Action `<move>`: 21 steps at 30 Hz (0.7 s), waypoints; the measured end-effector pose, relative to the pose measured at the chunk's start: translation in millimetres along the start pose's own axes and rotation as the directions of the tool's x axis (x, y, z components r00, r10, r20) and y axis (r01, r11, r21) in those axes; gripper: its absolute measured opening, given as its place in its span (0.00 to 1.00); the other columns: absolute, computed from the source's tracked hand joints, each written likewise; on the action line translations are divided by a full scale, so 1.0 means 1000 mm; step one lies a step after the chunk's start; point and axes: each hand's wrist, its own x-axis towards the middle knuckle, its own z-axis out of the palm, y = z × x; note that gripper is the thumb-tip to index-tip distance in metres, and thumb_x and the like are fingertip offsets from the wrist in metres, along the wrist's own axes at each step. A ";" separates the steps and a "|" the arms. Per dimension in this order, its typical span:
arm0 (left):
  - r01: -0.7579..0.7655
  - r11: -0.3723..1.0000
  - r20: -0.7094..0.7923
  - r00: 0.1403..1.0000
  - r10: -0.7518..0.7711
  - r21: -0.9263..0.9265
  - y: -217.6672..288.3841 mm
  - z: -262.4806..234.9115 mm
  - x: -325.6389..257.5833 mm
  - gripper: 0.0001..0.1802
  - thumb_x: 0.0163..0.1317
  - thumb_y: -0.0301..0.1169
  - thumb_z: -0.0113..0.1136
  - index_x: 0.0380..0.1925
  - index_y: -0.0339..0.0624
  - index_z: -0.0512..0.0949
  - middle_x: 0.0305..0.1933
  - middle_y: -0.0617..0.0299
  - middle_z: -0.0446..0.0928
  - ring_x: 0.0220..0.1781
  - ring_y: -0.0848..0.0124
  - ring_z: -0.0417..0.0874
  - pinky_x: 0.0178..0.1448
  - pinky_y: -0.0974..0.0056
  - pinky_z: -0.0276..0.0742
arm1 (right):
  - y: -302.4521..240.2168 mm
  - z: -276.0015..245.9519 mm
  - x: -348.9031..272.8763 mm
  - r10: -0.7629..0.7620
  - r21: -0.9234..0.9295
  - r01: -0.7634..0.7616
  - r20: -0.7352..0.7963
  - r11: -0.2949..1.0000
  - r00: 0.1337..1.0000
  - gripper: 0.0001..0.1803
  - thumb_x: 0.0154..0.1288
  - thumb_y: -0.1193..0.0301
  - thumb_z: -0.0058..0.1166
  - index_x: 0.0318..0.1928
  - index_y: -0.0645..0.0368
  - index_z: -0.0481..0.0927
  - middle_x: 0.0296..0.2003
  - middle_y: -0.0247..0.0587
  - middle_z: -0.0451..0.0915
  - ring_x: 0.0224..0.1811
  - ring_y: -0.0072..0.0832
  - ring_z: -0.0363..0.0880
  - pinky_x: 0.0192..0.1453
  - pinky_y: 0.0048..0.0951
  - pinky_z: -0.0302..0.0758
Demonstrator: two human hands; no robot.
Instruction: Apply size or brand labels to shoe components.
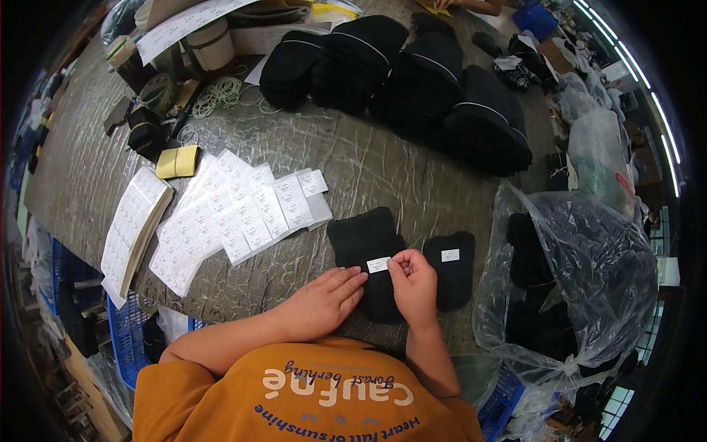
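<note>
A black fabric piece (362,230) lies on the table in front of me, apparently overlapping another black piece nearer to me. My right hand (414,283) pinches the right end of a small white label (378,265) on this fabric. My left hand (329,297) lies flat with fingers stretched out, its fingertips beside the label's left end. To the right rests a separate black fabric piece (451,283) bearing its own white label (450,255). Fanned sheets of printed white labels (254,214) spread out on the left.
Banded black fabric bundles (420,81) stand across the back. A thick paper stack (132,228), yellow pad (177,161) and rubber bands (219,96) sit at left. A clear plastic bag (596,272) with black pieces is at right. Another person's hand (471,6) shows at the far edge.
</note>
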 end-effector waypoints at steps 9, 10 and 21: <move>0.022 1.000 0.103 0.994 -0.021 -0.002 0.002 -0.008 0.006 0.24 0.60 0.29 0.54 0.57 0.32 0.70 0.67 0.47 0.66 0.65 0.53 0.70 0.69 0.47 0.63 | 0.000 0.001 0.000 -0.005 -0.021 0.005 -0.005 1.000 1.000 0.03 0.63 0.78 0.57 0.33 0.64 0.77 0.23 0.32 0.78 0.24 0.14 0.73 0.29 0.19 0.71; 0.018 1.000 0.104 0.994 -0.018 -0.003 0.002 -0.007 0.006 0.24 0.60 0.29 0.54 0.57 0.32 0.70 0.67 0.47 0.66 0.65 0.53 0.70 0.69 0.47 0.63 | 0.000 0.001 0.000 -0.025 -0.025 0.025 -0.009 0.999 1.000 0.03 0.63 0.79 0.57 0.34 0.64 0.77 0.24 0.33 0.79 0.24 0.14 0.73 0.29 0.19 0.72; 0.015 0.988 0.180 0.983 -0.042 0.151 0.003 -0.002 0.008 0.32 0.57 0.41 0.61 0.59 0.33 0.70 0.69 0.46 0.64 0.65 0.57 0.70 0.70 0.43 0.58 | 0.014 0.011 0.001 -0.049 0.032 0.054 -0.164 0.998 0.985 0.10 0.58 0.80 0.63 0.36 0.64 0.74 0.26 0.33 0.78 0.26 0.15 0.74 0.32 0.20 0.74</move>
